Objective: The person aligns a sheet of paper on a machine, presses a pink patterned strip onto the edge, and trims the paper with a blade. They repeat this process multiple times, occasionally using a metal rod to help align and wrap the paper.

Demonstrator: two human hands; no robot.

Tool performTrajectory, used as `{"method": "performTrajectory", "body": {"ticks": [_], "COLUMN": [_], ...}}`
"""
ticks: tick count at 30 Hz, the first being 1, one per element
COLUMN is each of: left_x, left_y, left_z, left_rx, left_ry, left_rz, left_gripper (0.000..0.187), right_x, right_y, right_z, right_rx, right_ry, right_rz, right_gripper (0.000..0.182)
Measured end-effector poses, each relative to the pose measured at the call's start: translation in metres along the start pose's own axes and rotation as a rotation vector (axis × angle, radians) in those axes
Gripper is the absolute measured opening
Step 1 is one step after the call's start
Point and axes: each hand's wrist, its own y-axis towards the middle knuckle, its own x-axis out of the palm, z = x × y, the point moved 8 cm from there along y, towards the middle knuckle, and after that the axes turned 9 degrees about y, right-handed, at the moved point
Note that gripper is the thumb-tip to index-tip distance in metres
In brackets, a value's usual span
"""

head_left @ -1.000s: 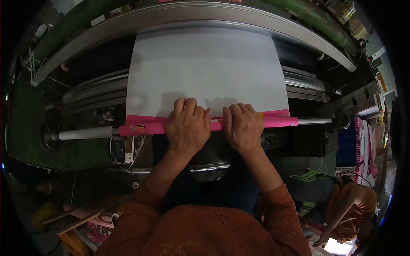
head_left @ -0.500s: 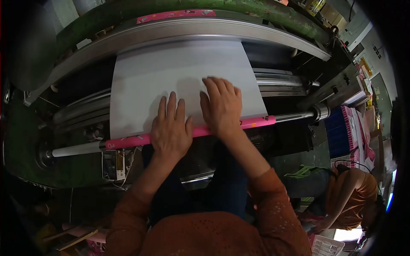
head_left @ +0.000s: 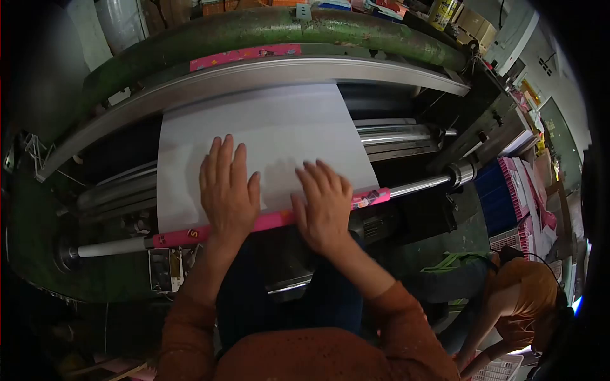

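A wide white sheet (head_left: 267, 120) comes from under a long metal bar (head_left: 267, 71) and runs down to a pink printed roll (head_left: 273, 220) on a shaft. My left hand (head_left: 227, 193) lies over the sheet's left part, fingers stretched toward the bar, its wrist crossing the roll. To the right, my right hand (head_left: 323, 206) is over the roll and the sheet's lower edge, fingers spread and slightly bent. Neither hand grips anything. Shadows of both hands fall on the sheet.
A green roller (head_left: 267, 30) spans the machine behind the bar. Metal rollers (head_left: 397, 135) show at the right, ending near a dark side frame. A small box (head_left: 166, 270) is below the roll at left. A co-worker in an orange top (head_left: 530, 286) bends at the lower right.
My left hand has moved up and left over the sheet. My right hand has come down toward the roll. The printed pattern on the roll looks different, and the view has shifted.
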Motion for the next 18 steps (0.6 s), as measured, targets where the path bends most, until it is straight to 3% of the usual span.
{"method": "performTrajectory", "body": {"ticks": [1,3,5,7,8,10,11,12,13,15,17,18], "left_x": [-0.011,-0.030,-0.034,-0.009,0.002,0.063,0.064,0.074,0.083,0.081,0.082,0.081], "left_y": [-0.006,-0.042,-0.095,-0.136,-0.165,-0.217,-0.228,-0.244,-0.257,-0.246,-0.247,-0.246], "left_z": [-0.004,0.012,0.045,0.061,0.061,0.043,0.038,0.039,0.038,0.035,0.031,0.029], "left_rx": [0.005,0.127,0.286,0.306,0.295,0.075,0.060,0.139,0.220,0.158,0.099,0.087], "left_ry": [-0.059,-0.162,-0.302,-0.314,-0.303,-0.246,-0.243,-0.145,-0.043,-0.134,-0.234,-0.293], "left_rz": [0.082,0.144,0.163,-0.085,-0.071,-0.440,-0.427,-0.574,-0.721,-0.807,-0.894,-0.849], "left_gripper": [0.041,0.037,0.032,0.027,0.027,0.029,0.029,0.027,0.025,0.025,0.025,0.023], "right_x": [0.001,0.007,0.011,0.009,0.000,-0.031,-0.049,-0.065,-0.073,-0.066,-0.041,-0.043], "right_y": [-0.020,-0.024,0.009,0.042,0.059,0.098,0.119,0.138,0.160,0.206,0.249,0.256], "right_z": [-0.004,0.010,0.017,0.029,0.032,0.029,0.026,0.019,0.021,0.049,0.097,0.087], "right_rx": [0.034,0.010,0.039,0.031,0.026,-0.046,0.047,0.029,0.183,0.324,0.437,0.360], "right_ry": [0.018,-0.081,-0.071,-0.013,0.019,0.119,0.210,0.160,0.055,-0.036,0.260,0.298], "right_rz": [-0.075,-0.033,-0.035,0.063,0.119,0.325,0.411,0.472,0.395,0.313,0.202,0.234], "right_gripper": [0.047,0.049,0.045,0.035,0.030,0.015,0.011,0.016,0.028,0.038,0.043,0.035]}}
